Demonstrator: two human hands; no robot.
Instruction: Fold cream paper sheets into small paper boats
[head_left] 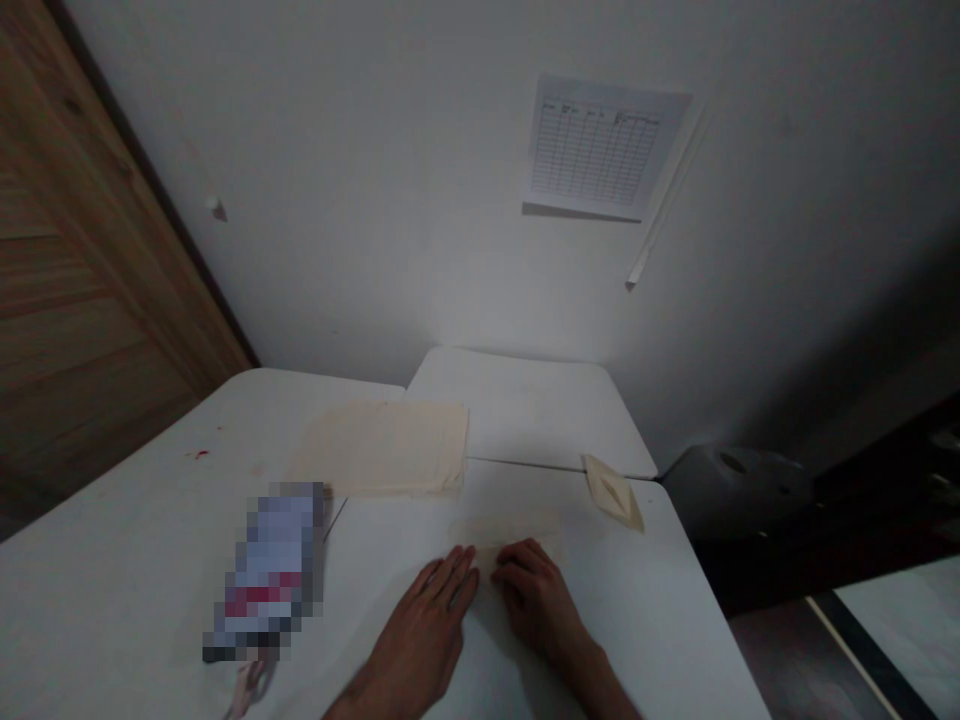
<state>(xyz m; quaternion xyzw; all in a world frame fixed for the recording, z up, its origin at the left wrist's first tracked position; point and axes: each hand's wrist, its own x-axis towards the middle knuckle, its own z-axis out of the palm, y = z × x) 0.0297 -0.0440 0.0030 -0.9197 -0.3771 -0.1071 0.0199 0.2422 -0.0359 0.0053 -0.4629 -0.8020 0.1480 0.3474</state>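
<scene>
A thin, pale cream sheet of paper [517, 524] lies on the white table [637, 600] in front of me, low in the head view. My left hand [435, 620] rests flat on its near left part, fingers stretched forward. Close beside it, my right hand [536, 592] has its fingers curled together at the sheet's near edge, seemingly pinching it; the fingertips are partly hidden. Beyond my left hand sits a stack of similar cream sheets [390, 450]. A small folded cream paper piece [615, 494] stands to the right, its centre creased.
A blurred-out pouch-like item [274, 560] with a pale strap [251, 685] lies on the left. Behind the table rises a white wall with a printed chart [596, 150]. A wooden door [97, 220] is at left, a grey rounded object [735, 490] past the right edge.
</scene>
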